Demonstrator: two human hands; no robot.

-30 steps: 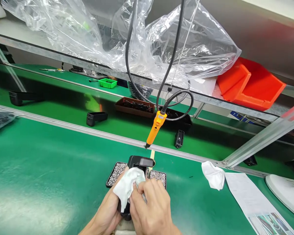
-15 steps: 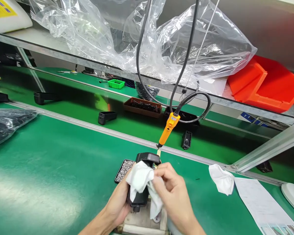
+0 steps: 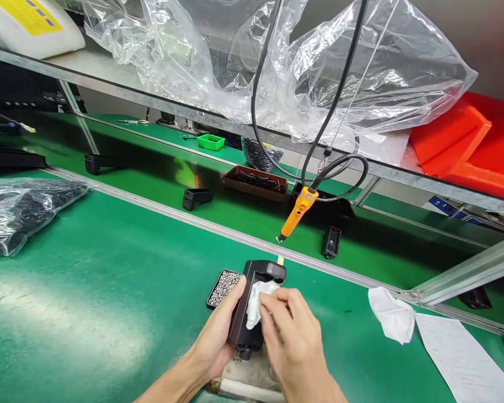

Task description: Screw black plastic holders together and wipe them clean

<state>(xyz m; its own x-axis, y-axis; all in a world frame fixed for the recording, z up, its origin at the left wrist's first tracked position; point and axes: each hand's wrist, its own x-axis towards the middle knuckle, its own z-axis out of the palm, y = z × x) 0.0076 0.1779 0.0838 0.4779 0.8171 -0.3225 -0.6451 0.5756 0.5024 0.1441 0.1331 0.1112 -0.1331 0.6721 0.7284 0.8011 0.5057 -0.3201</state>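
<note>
Black housing (image 3: 240, 322), centred above a worn block (image 3: 246, 372), lies in the left hand's (image 3: 218, 338) half-curled grip; the right hand (image 3: 294, 330), fingertips pinched, presses white cloth (image 3: 255, 305) into it. Beyond hangs an orange screwdriver (image 3: 297, 215).

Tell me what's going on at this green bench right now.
A person's left hand holds a black plastic housing by its side, while the right hand presses a crumpled white cloth against its inner face. Just beyond, a tray of small metal parts sits on the bench, and an orange power screwdriver hangs from above, untouched. A second white cloth and a printed sheet lie to the right.
</note>
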